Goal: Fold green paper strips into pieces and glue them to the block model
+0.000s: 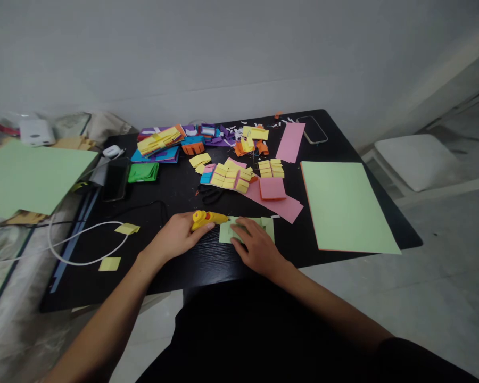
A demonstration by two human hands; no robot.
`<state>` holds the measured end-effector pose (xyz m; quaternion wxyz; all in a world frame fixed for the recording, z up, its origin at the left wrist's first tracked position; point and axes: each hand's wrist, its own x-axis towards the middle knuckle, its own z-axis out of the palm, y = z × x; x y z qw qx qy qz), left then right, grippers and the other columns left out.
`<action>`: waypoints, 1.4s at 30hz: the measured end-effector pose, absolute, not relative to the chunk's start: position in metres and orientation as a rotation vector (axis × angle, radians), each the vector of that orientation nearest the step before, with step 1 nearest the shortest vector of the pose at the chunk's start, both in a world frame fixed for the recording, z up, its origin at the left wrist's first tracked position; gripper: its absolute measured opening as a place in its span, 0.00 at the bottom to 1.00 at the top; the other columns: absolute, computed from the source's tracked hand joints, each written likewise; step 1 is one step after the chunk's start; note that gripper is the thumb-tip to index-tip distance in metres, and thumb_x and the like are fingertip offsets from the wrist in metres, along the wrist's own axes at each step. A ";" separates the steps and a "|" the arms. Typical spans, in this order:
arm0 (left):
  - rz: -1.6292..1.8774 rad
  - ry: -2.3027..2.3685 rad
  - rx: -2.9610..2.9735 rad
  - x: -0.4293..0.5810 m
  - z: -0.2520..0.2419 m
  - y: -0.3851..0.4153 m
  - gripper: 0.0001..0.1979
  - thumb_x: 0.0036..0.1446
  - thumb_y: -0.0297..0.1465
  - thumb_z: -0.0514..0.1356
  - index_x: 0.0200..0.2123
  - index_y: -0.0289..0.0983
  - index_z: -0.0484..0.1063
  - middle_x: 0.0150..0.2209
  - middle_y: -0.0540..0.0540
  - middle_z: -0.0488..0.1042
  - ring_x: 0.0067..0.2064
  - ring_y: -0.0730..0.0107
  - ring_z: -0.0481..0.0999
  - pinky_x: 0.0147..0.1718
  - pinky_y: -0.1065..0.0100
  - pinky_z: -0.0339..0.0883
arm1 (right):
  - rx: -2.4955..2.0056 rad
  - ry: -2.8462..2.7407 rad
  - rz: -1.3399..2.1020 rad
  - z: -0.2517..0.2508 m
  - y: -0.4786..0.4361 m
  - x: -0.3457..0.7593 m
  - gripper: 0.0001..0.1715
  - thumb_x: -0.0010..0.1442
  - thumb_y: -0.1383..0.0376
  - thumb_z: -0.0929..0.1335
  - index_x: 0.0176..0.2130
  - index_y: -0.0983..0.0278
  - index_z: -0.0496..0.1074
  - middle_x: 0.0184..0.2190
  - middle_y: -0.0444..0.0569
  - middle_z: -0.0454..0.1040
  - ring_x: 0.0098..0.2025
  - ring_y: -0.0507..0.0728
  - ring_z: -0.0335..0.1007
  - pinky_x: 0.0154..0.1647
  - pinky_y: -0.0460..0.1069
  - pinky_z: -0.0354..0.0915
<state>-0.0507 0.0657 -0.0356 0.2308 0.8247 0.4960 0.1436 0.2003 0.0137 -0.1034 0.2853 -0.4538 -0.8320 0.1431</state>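
My left hand [178, 234] is closed round a yellow glue gun [207, 218] that lies low over the black table [191, 266], its nozzle pointing right. My right hand [255, 246] presses flat on a small pale green paper piece [265, 226] near the table's front edge, its fingers spread over the paper. The gun's tip sits just left of that paper. A black cord [143, 206] runs from the gun area to the left.
A large green sheet [343, 205] lies at the right, pink sheets [289, 207] and yellow folded notes [231, 178] in the middle, and coloured paper scraps [171, 141] at the back. A phone [312, 129] lies far back; a white cable [83, 250] loops at the left.
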 end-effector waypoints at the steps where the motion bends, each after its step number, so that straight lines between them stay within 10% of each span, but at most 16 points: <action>1: 0.395 1.364 2.269 -0.051 -0.035 0.066 0.20 0.70 0.47 0.57 0.31 0.40 0.74 0.29 0.49 0.77 0.28 0.67 0.75 0.29 0.67 0.65 | -1.218 -2.223 0.391 -0.103 0.014 0.200 0.19 0.73 0.65 0.65 0.59 0.67 0.76 0.59 0.65 0.75 0.63 0.68 0.72 0.64 0.66 0.72; 42: 0.259 1.250 2.297 -0.054 -0.026 0.035 0.22 0.72 0.48 0.55 0.31 0.40 0.71 0.30 0.49 0.75 0.29 0.68 0.76 0.29 0.66 0.65 | -1.197 -2.026 0.625 -0.099 0.039 0.202 0.09 0.69 0.69 0.70 0.44 0.62 0.82 0.44 0.54 0.79 0.49 0.62 0.74 0.54 0.60 0.73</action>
